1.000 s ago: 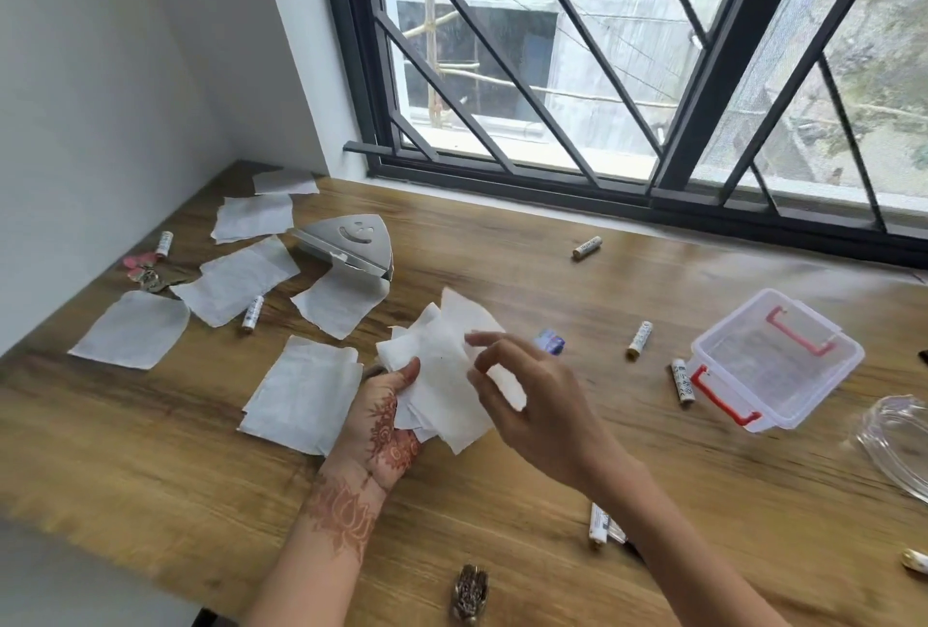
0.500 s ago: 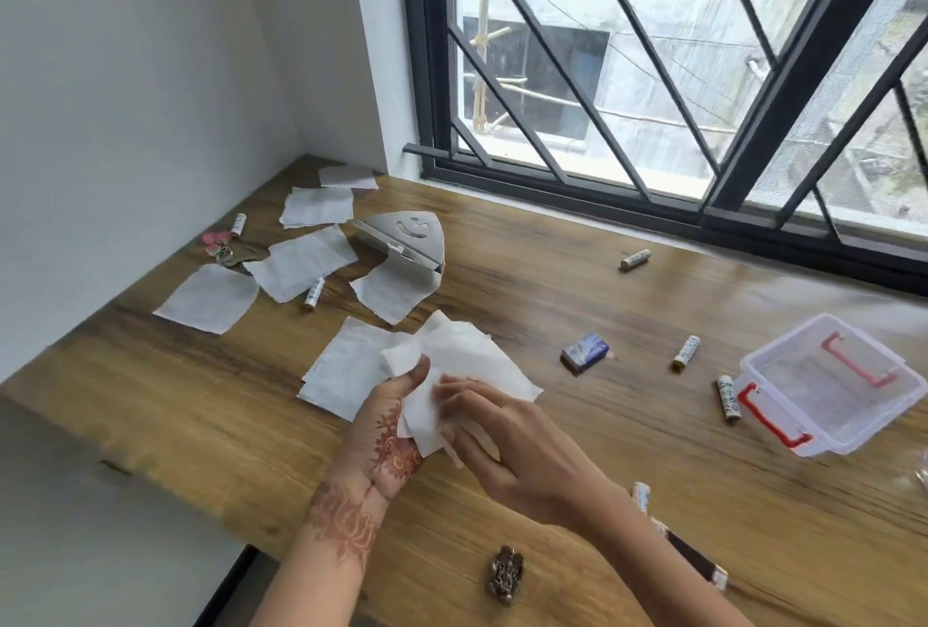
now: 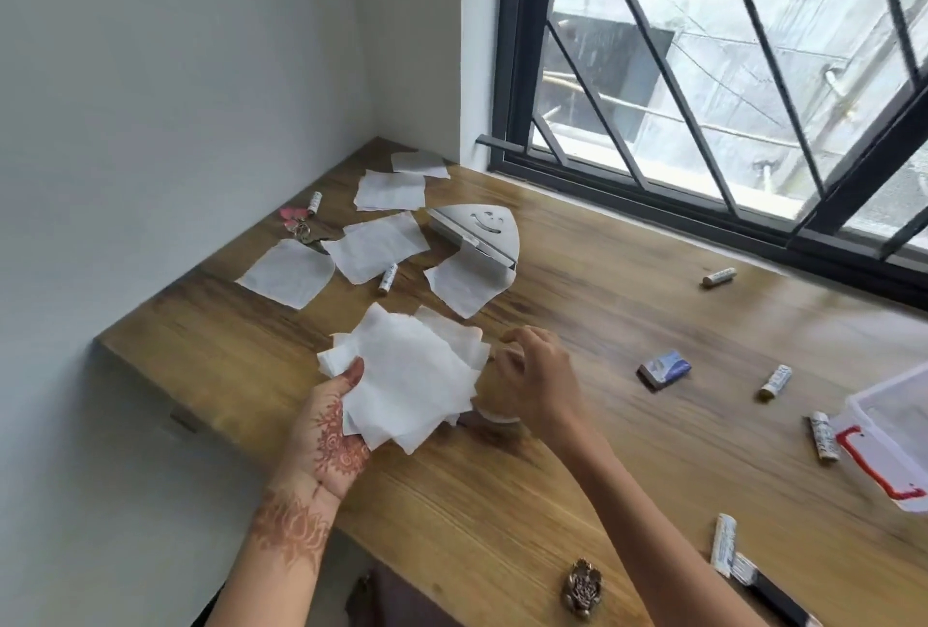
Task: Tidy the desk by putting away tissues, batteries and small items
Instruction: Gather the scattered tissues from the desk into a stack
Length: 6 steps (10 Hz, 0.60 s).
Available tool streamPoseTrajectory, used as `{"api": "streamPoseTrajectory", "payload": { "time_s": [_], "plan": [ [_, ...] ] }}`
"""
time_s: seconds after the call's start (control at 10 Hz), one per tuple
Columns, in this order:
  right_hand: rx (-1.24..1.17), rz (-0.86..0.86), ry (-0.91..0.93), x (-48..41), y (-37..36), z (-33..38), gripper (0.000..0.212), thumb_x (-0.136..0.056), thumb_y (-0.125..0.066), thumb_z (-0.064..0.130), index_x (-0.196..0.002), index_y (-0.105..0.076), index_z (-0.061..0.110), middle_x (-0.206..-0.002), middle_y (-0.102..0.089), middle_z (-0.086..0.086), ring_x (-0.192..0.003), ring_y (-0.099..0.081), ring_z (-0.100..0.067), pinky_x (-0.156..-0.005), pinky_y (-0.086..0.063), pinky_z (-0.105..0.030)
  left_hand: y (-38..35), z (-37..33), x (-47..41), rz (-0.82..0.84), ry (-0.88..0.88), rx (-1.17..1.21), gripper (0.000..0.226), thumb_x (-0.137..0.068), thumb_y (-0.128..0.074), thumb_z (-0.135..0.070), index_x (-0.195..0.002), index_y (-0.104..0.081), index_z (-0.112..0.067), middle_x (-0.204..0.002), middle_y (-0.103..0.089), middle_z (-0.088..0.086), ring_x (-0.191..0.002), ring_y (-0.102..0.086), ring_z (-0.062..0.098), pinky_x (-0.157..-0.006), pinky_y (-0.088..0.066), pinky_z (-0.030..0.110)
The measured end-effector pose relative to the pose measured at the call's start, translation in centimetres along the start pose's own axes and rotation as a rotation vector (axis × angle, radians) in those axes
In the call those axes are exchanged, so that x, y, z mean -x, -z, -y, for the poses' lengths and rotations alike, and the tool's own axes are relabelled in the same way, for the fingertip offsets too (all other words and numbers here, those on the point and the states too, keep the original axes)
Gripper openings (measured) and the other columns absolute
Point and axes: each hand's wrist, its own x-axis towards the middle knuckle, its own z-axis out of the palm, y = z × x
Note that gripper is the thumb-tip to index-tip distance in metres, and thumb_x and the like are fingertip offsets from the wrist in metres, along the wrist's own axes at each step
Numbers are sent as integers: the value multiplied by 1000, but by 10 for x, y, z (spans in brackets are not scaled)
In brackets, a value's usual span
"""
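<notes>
My left hand (image 3: 329,430) holds a fanned stack of white tissues (image 3: 409,375) just above the wooden desk (image 3: 627,450). My right hand (image 3: 540,375) hovers at the stack's right edge with its fingers loosely curled and nothing clearly in them. Several loose tissues (image 3: 376,244) lie flat at the far left around a grey smiley-face tissue holder (image 3: 477,229). Batteries are scattered about: one among the tissues (image 3: 386,277), one near the window (image 3: 719,276), one by the box (image 3: 823,435). A small blue box (image 3: 664,368) lies right of my hands.
A clear plastic box with red latches (image 3: 894,435) stands at the right edge. Keys with a pink tag (image 3: 296,219) lie by the left wall. A small ornate metal piece (image 3: 582,594) and a black pen (image 3: 768,591) rest near the front edge.
The tissue that lay left of my hands is gone from the desk and the stack looks bigger. My right hand has lifted off the stack and moved to its right side.
</notes>
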Motion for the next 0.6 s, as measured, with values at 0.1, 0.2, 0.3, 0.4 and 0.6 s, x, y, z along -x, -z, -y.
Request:
{"api": "streamPoseTrajectory", "payload": {
  "time_s": [0.1, 0.2, 0.3, 0.4, 0.6],
  "plan": [
    [66, 32, -60, -17, -17, 1, 26, -89, -56, 27, -104, -62, 7, -111, -61, -6, -111, -49, -22, -82, -37, -25, 27, -17, -5, -5, 22, -32, 21, -95, -41, -21, -79, -51, -13, -76, -64, 1, -45, -64, 6, -40, -50, 17],
    [117, 53, -118, -32, -28, 5, 28, -87, -58, 34, -94, -63, 7, -104, -61, -5, -108, -46, -23, -75, -35, -26, 41, -29, -9, -29, 3, -54, 19, -95, -43, -22, -80, -53, -15, -77, -59, 2, -51, -64, 7, -44, -52, 16],
    [180, 126, -154, -42, -34, 9, 33, -84, -60, 41, -96, -62, 10, -100, -55, -4, -104, -43, -22, -79, -40, -31, 39, -39, -13, -37, -27, -93, 21, -94, -45, -16, -77, -54, -10, -68, -62, 4, -53, -64, 13, -41, -51, 16],
    [205, 176, -169, -48, -39, 14, 36, -78, -65, 43, -103, -62, 17, -100, -50, -2, -102, -39, -20, -85, -43, -34, 42, -45, -18, -66, -41, -201, 23, -95, -46, -18, -76, -54, -9, -76, -57, 5, -56, -63, 15, -38, -49, 15],
    [49, 122, -126, -52, -38, 24, 12, -76, -70, 19, -78, -65, 8, -88, -59, -5, -88, -51, -20, -62, -35, -24, 46, -58, -28, -1, -3, -150, 19, -94, -44, -13, -80, -54, -2, -59, -66, 7, -54, -65, 13, -39, -50, 17]
  ]
}}
